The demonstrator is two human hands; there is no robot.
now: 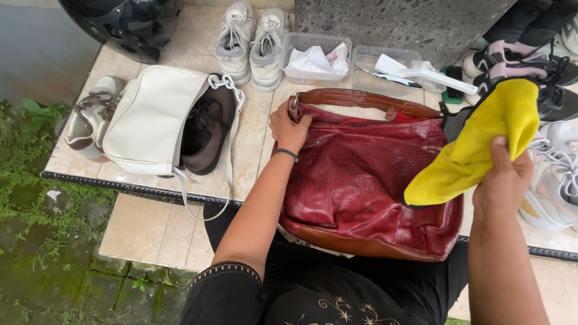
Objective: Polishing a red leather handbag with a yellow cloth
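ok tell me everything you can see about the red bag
The red bag looks like glossy dark-red leather embossed in a scaly pattern, with tan-brown trim along its base and a brown strap across the top. It leans from the tiled ledge onto the person's lap. The left hand grips its top corner; the right hand holds a yellow cloth over its right side.

Bare tile bench [256, 129] open between red handbag [361, 180] and brown shoe [208, 129]. Blocked at twelve o'clock by plastic trays [316, 60], at three by sneakers [557, 174].
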